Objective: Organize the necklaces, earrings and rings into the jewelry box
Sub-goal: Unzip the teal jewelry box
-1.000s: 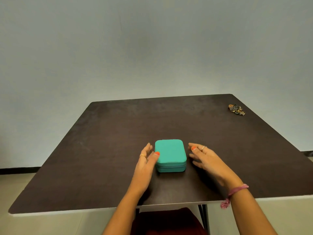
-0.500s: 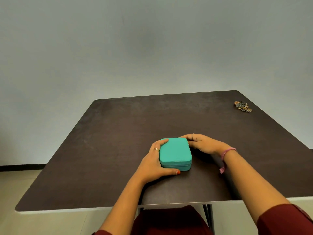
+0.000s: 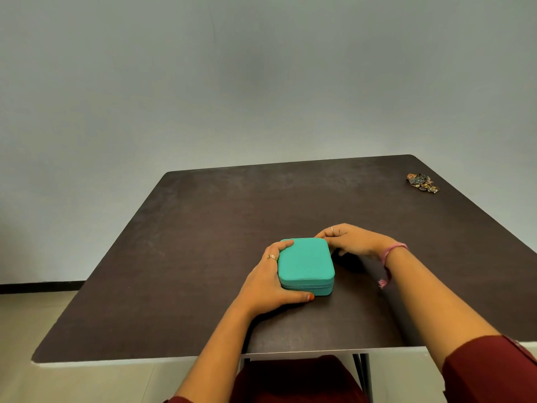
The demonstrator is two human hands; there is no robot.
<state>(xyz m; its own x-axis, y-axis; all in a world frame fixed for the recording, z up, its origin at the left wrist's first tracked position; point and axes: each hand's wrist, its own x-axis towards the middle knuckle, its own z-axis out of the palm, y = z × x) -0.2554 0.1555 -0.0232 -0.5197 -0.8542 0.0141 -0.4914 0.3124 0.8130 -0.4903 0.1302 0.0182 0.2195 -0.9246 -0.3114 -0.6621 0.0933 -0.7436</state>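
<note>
A closed teal jewelry box [image 3: 305, 261] lies near the front middle of the dark table [image 3: 203, 257]. My left hand [image 3: 268, 282] grips its left side, fingers curled over the far left corner and thumb along the front wall. My right hand [image 3: 353, 239] has its fingertips pinched together at the box's far right corner; what they pinch is hidden. A small heap of jewelry [image 3: 422, 183], gold and dark pieces tangled together, sits at the table's far right corner, well away from both hands.
The table has a pale front edge [image 3: 174, 360] close to my body and a dark leg [image 3: 363, 373] under its right side. A plain grey wall stands behind it. A pink thread band circles my right wrist [image 3: 390, 251].
Both hands have closed in from beside the box: the left now wraps its left side, the right has reached its far right corner. The box has hardly moved.
</note>
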